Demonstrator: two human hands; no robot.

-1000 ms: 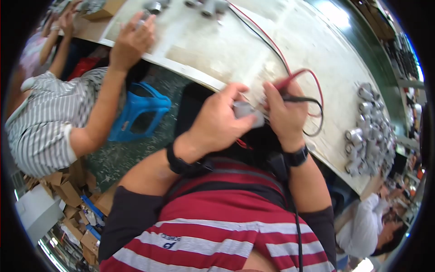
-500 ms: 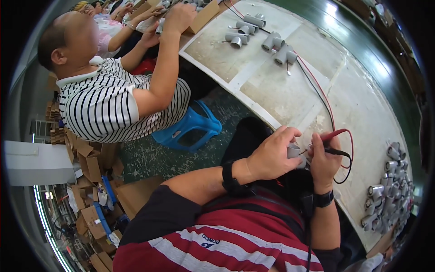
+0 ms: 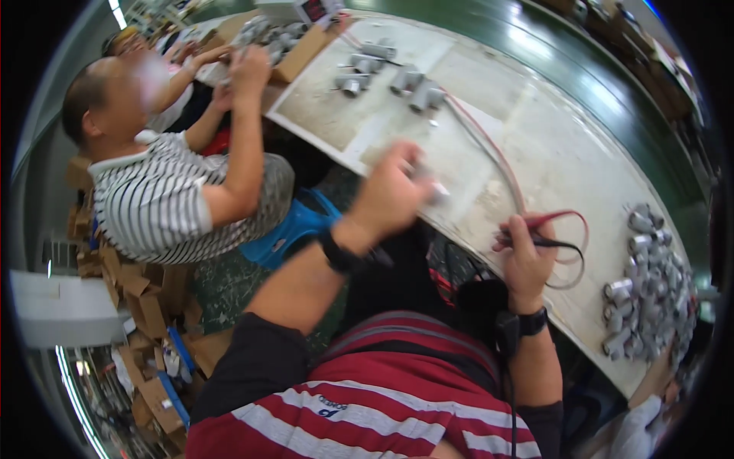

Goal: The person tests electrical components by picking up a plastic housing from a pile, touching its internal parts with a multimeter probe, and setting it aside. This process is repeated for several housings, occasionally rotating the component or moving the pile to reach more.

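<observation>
Hands (image 3: 388, 197) (image 3: 529, 260) hold a grey part (image 3: 438, 193) (left), two leads (image 3: 550, 217) (right).

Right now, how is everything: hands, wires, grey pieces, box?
Left hand: closed around grey part
Right hand: closed around red wire and black wire
Red wire: held, looped
Black wire: held, looped
Grey part: held, blurred
Grey heap: piled on table
Cardboard box: open

One table (image 3: 581, 176) bears five loosely grouped fittings (image 3: 427, 96), one heap (image 3: 638, 294) too dense to count, and two leads (image 3: 567, 213).
</observation>
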